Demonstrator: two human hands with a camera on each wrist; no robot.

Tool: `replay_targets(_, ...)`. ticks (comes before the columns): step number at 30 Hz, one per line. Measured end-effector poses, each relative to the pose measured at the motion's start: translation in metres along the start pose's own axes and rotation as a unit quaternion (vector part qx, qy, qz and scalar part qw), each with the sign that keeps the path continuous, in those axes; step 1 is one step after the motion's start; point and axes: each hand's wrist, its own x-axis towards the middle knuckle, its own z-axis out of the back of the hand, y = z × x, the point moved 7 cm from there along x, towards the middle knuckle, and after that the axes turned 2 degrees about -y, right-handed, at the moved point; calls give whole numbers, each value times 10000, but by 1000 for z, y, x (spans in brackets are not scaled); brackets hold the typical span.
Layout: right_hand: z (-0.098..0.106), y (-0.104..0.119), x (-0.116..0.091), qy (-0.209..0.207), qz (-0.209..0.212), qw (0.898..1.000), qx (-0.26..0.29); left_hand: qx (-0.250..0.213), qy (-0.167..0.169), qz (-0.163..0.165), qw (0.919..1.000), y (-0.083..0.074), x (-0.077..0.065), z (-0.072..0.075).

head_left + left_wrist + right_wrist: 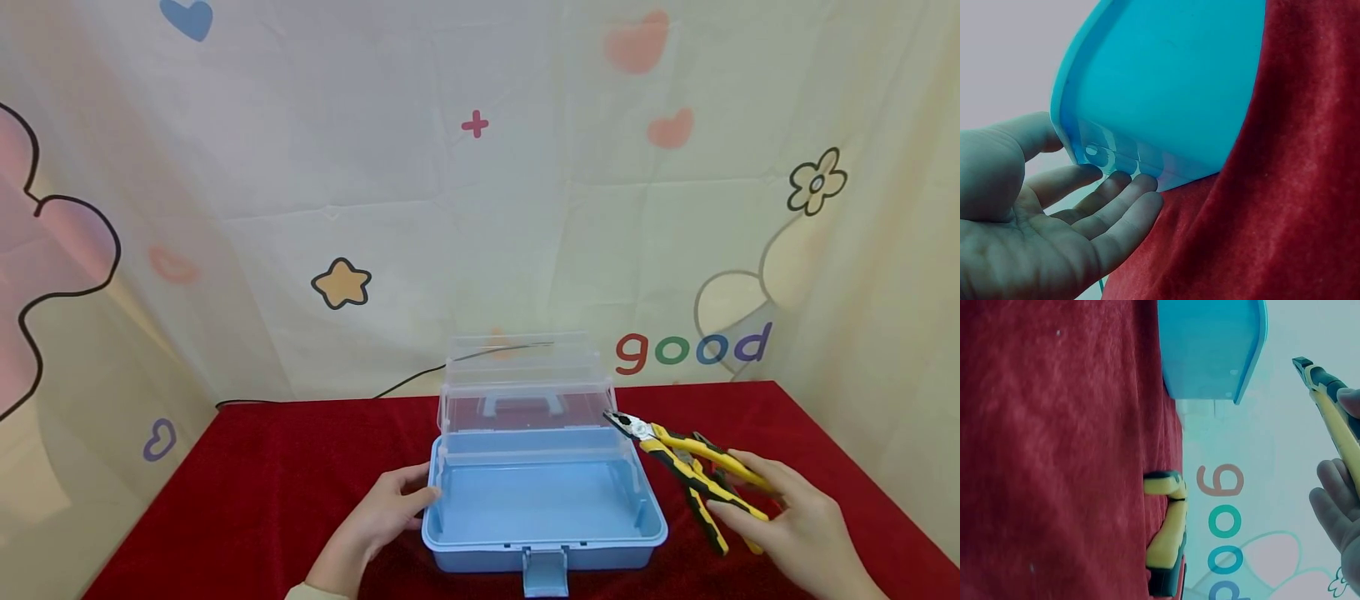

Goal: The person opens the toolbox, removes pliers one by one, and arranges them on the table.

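Note:
A light blue plastic toolbox stands on the table, its clear lid raised at the back and its inside bare. My left hand holds the box's left side, thumb at the rim and fingers along the outer wall. In the air right of the box, my right hand grips yellow-and-black combination pliers. Their metal nose points up and left, over the box's right rear corner, and the handles are spread. Beneath them, a second yellow-and-black pair of pliers lies on the cloth, partly hidden.
Red velvet cloth covers the table. A pale printed curtain hangs behind it. A thin dark cable runs along the back edge and behind the clear lid. The latch hangs down at the box's front.

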Motion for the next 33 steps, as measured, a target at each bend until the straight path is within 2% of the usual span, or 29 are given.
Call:
replay_targets(9, 7, -11, 0, 13, -214, 9997, -84, -68, 11, 9, 10000, 5, 3, 0)
replay_targets(19, 13, -28, 2, -89, -511, 9974, -491, -86, 12, -22, 10000, 6, 4, 0)
replay_targets(30, 15, -41, 0, -277, -691, 9960, -502, -103, 41, -54, 9999, 4, 3, 0)
replay_targets(33, 15, -45, 1, -222, -802, 9954, -476, -130, 55, -66, 9999, 4, 3, 0)
